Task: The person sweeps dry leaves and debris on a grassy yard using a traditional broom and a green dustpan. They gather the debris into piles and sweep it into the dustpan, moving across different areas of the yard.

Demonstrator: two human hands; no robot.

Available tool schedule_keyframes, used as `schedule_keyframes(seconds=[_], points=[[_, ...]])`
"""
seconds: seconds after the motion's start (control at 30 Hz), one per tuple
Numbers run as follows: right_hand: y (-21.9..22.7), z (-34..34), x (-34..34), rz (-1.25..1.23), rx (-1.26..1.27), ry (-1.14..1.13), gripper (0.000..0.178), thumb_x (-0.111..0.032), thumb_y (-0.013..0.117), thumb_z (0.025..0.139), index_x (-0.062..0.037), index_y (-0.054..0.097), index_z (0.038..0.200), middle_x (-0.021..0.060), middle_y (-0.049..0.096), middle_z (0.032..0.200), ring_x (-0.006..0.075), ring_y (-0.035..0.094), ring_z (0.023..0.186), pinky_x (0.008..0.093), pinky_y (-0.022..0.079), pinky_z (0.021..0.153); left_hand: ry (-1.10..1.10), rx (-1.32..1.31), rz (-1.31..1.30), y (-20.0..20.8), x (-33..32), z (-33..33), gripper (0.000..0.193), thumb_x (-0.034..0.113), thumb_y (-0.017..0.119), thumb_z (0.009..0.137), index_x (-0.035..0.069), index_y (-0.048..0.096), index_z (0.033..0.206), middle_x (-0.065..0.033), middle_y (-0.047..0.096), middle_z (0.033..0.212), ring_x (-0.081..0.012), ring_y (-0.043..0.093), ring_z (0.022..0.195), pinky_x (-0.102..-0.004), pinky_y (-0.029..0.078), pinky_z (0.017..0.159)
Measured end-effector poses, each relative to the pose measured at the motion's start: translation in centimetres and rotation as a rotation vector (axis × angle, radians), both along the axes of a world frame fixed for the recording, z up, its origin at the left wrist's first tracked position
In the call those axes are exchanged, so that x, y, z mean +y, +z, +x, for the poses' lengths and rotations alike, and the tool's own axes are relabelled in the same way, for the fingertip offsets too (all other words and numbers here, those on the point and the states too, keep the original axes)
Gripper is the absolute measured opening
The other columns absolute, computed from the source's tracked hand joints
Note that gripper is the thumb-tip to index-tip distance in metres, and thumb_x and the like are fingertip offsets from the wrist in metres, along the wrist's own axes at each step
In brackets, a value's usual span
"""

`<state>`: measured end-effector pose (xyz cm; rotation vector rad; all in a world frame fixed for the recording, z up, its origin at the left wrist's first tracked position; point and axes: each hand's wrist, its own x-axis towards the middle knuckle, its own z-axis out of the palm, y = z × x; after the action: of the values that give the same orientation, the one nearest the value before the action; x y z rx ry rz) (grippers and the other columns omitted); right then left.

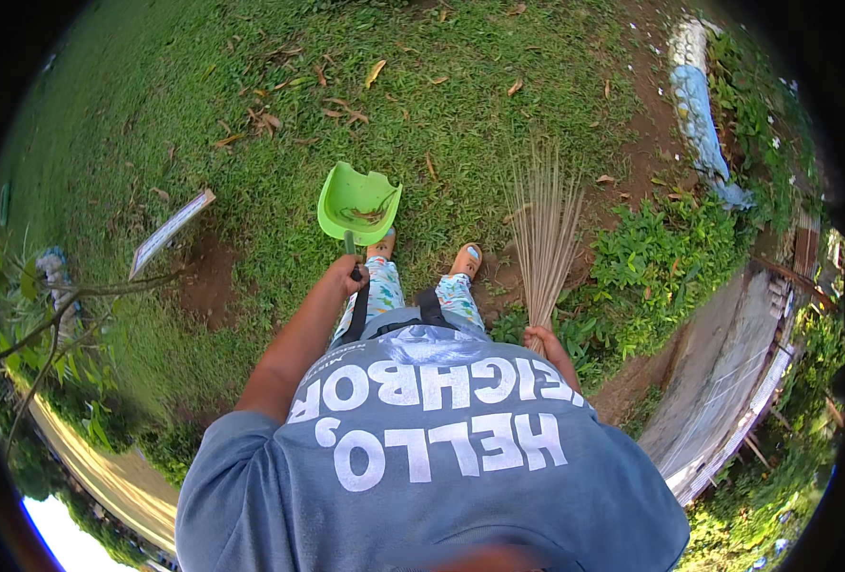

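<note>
Left grip wraps the handle of a green dustpan, seemingly to cradle dry litter over the grass, while the right grip clasps the broom at its narrow end, leaving bristles fanned near the grass's right edge.

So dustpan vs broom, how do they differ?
Colour: the dustpan is bright green; the broom is tan-brown.
Build: the dustpan is a broad scoop on a narrow handle; the broom is a bundle of thin sticks fanning out from the grip.
Hand: the dustpan is in the left hand, the broom in the right hand.
Shared: both point away from the person.
</note>
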<state>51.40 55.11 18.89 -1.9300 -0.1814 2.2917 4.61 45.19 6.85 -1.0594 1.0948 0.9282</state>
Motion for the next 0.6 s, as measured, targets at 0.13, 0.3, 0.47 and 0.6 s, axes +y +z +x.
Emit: schedule_keyframes(seconds=[0.13, 0.3, 0.47, 0.6], points=[[-3.2, 4.4, 0.2, -0.162, -0.083, -0.142, 0.022, -0.017, 0.055, 0.078, -0.0108, 0.048, 0.059, 0.0041, 0.051, 0.056, 0.0171, 0.053, 0.051, 0.0312, 0.046, 0.052, 0.009, 0.02, 0.022, 0.6, -0.2, 3.9, 0.008, 0.006, 0.043, 0.086, 0.007, 0.035, 0.084, -0.002, 0.039, 0.057, -0.0104, 0.039, 0.04, -0.0203, 0.037, 0.033], [-5.9, -1.0, 6.4, -0.127, 0.457, 0.062, 0.015, -0.015, 0.054, 0.079, -0.0064, 0.051, 0.068, 0.0025, 0.052, 0.059, 0.0138, 0.052, 0.052, 0.0273, 0.046, 0.051, 0.048, 0.089, -0.051, -0.6, 1.0, 7.7, 0.007, 0.005, 0.044, 0.085, 0.006, 0.037, 0.085, -0.0028, 0.039, 0.058, -0.0116, 0.04, 0.041, -0.0207, 0.04, 0.033], [1.1, 6.1, 6.8, 0.021, 0.371, 0.073, 0.008, -0.008, 0.053, 0.079, -0.0048, 0.047, 0.084, 0.0022, 0.05, 0.061, 0.0113, 0.051, 0.054, 0.0258, 0.047, 0.051, 0.102, 0.165, -0.093, -1.4, 3.4, 10.5, 0.005, 0.005, 0.045, 0.084, 0.005, 0.04, 0.086, -0.0055, 0.042, 0.062, -0.0129, 0.04, 0.041, -0.0204, 0.04, 0.034], [2.7, 15.4, 6.0, -0.16, 0.344, -0.091, 0.013, -0.008, 0.054, 0.08, -0.0086, 0.047, 0.091, 0.004, 0.052, 0.062, 0.0127, 0.053, 0.055, 0.0278, 0.047, 0.05, 0.22, 0.194, -0.085, -0.7, 4.2, 11.4, 0.007, 0.003, 0.045, 0.084, 0.006, 0.039, 0.086, -0.0056, 0.042, 0.064, -0.0126, 0.041, 0.042, -0.0199, 0.039, 0.033]])
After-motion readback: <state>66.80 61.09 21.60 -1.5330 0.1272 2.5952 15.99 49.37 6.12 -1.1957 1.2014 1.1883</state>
